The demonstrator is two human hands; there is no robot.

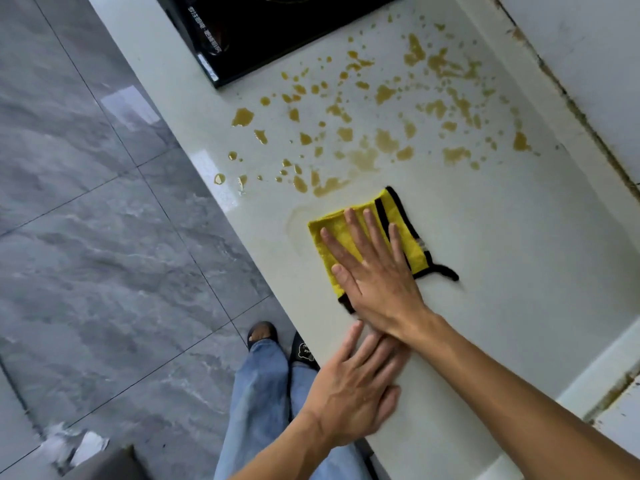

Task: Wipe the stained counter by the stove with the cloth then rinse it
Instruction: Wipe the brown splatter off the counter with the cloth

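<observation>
A folded yellow cloth (405,230) with black trim lies flat on the white counter (519,271). My right hand (374,271) presses down on the cloth with fingers spread. My left hand (353,386) rests flat on the counter near its front edge, just behind the right wrist, holding nothing. Brownish-yellow stains (377,129) are splattered over the counter between the cloth and the black stove (263,32). A faint wet smear (298,220) sits just left of the cloth.
The counter's front edge runs diagonally, with grey tiled floor (104,237) to the left. A white wall (595,64) with a dirty seam borders the counter on the right. My jeans and dark slippers (273,344) are below the edge.
</observation>
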